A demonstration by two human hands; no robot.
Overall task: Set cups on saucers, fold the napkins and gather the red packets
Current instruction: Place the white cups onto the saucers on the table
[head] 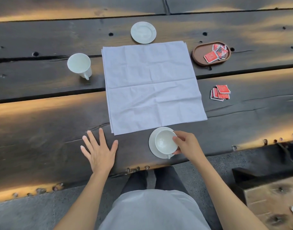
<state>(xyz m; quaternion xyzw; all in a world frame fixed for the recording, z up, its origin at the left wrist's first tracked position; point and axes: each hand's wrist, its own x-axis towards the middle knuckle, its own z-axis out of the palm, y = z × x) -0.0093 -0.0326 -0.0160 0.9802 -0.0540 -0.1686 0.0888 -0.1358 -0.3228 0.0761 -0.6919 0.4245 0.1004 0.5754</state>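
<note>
Two cups show: one cup sits upright on the near saucer just below the napkin stack, its handle seemingly pointing toward the person, gripped at the rim by the right hand. Left of the napkins stands the second cup, handle toward the person. Beyond them lies one bare saucer. Right of them, red packets lie loose; more fill an oval tray. Left hand rests spread flat on the counter.
</note>
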